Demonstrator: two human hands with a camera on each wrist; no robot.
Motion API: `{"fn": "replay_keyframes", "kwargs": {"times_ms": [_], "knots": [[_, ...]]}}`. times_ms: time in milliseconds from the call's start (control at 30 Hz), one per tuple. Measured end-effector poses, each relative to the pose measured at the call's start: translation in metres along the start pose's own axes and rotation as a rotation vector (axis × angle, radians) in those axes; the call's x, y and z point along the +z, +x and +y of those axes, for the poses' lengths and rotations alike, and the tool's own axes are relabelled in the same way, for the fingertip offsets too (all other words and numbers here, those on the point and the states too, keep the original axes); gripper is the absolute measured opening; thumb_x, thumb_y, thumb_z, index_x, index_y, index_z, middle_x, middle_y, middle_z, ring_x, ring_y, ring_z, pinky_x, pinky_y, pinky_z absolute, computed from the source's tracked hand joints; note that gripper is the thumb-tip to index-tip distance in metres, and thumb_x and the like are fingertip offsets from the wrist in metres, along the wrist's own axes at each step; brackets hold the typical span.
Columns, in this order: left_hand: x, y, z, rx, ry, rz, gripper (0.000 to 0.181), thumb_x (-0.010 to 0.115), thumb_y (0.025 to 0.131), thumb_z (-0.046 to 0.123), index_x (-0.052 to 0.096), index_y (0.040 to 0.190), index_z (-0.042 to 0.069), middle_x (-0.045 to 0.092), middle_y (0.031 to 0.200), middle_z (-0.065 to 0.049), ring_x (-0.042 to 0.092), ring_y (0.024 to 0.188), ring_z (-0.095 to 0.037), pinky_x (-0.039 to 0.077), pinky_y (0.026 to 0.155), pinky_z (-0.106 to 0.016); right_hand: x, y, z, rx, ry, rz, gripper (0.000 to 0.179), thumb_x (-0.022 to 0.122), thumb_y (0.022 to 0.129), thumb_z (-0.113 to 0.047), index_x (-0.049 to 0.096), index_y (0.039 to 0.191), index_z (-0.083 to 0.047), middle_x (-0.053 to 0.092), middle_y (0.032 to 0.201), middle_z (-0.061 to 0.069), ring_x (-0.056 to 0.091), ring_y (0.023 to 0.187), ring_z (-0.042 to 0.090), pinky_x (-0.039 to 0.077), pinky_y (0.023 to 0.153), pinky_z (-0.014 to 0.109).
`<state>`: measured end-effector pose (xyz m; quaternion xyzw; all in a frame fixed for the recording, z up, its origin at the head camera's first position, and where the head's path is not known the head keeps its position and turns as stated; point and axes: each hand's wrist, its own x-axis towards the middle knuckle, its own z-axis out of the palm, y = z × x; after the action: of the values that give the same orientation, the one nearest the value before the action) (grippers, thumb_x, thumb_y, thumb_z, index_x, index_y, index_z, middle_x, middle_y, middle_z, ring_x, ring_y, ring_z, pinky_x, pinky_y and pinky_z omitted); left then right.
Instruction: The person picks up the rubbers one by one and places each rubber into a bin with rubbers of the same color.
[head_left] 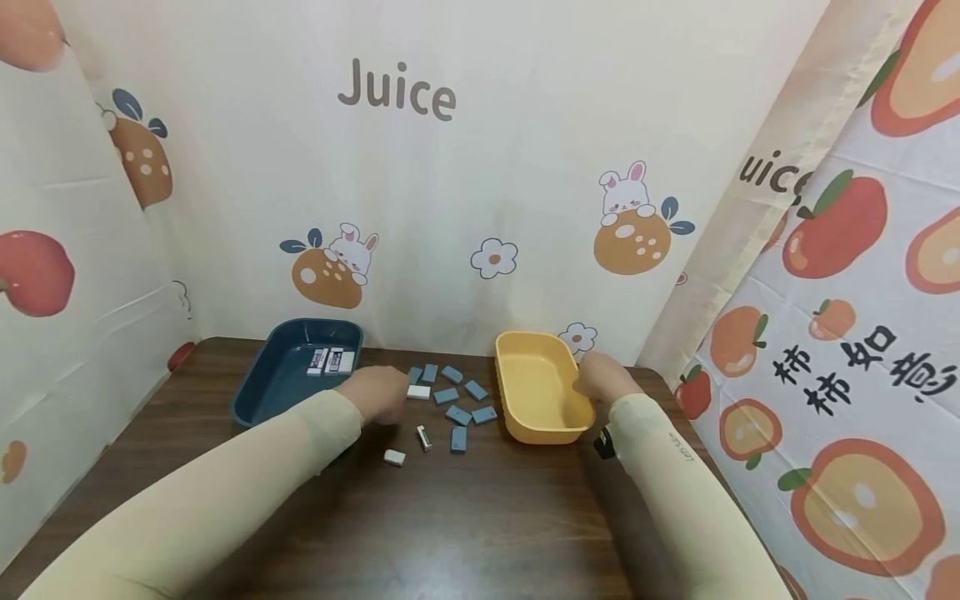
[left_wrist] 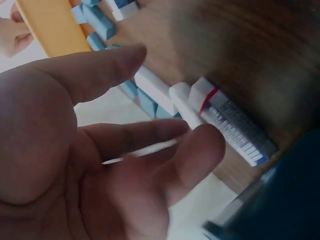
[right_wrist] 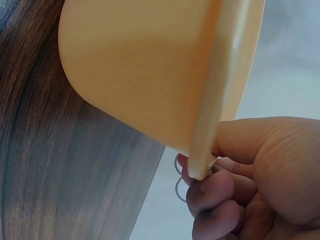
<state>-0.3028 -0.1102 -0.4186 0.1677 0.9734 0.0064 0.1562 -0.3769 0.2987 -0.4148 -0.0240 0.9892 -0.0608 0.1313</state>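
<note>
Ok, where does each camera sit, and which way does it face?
Head: head-worn, facing forward and down at the table; left hand, right hand, sleeves show.
Left wrist: worn there, facing a wrapped block; left fingers show.
Right wrist: worn there, facing the yellow tray; right fingers grip its rim.
Shared: head and right wrist both show the yellow tray and right hand.

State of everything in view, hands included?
Yellow bin: upright, no contents visible
Right hand: gripping yellow bin's rim
Left hand: thumb apart, nothing visibly held
Blue bin: upright, partly hidden, white blocks inside
White blocks: others loose on table
Blue blocks: scattered on table
</note>
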Motion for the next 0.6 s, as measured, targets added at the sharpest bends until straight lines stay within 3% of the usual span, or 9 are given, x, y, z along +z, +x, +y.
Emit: {"fn": "replay_keyframes", "kwargs": {"times_ms": [200, 367, 500, 600], "knots": [[0.005, -0.009, 0.006, 0.002, 0.064, -0.081, 0.016, 0.071, 0.105, 0.012, 0.081, 0.103, -0.001, 0.074, 0.095, -0.011, 0.065, 0.081, -0.025, 0.057, 0.076, -0.040, 0.000, -0.003, -0.002, 0.006, -0.013, 0.000, 0.033, 0.069, 0.100, -0.008, 0.058, 0.069, -0.014, 0.053, 0.063, -0.001, 0.053, 0.058, 0.016, 0.045, 0.056, 0.027], [0.006, -0.012, 0.014, 0.030, 0.085, -0.129, 0.019, 0.070, 0.108, 0.016, 0.078, 0.096, 0.004, 0.071, 0.092, -0.008, 0.060, 0.078, -0.023, 0.051, 0.073, -0.038, 0.001, -0.005, -0.003, 0.015, -0.008, -0.010, 0.027, 0.068, 0.099, -0.007, 0.062, 0.073, -0.012, 0.059, 0.066, 0.001, 0.056, 0.059, 0.016, 0.047, 0.055, 0.026], [0.006, -0.015, 0.018, 0.062, 0.036, -0.094, 0.026, 0.069, 0.110, 0.021, 0.074, 0.087, 0.009, 0.070, 0.086, -0.007, 0.057, 0.073, -0.022, 0.051, 0.071, -0.039, 0.000, -0.005, -0.005, 0.029, -0.001, -0.016, 0.026, 0.067, 0.100, -0.007, 0.063, 0.074, -0.011, 0.060, 0.067, 0.002, 0.057, 0.059, 0.016, 0.048, 0.055, 0.026], [0.007, -0.015, 0.016, 0.045, -0.002, -0.009, 0.025, 0.073, 0.110, 0.024, 0.076, 0.091, 0.009, 0.071, 0.085, -0.006, 0.060, 0.072, -0.021, 0.055, 0.069, -0.040, -0.001, -0.005, -0.006, 0.029, -0.003, -0.017, 0.028, 0.068, 0.100, -0.008, 0.062, 0.074, -0.011, 0.060, 0.066, 0.002, 0.057, 0.058, 0.016, 0.048, 0.055, 0.026]]}}
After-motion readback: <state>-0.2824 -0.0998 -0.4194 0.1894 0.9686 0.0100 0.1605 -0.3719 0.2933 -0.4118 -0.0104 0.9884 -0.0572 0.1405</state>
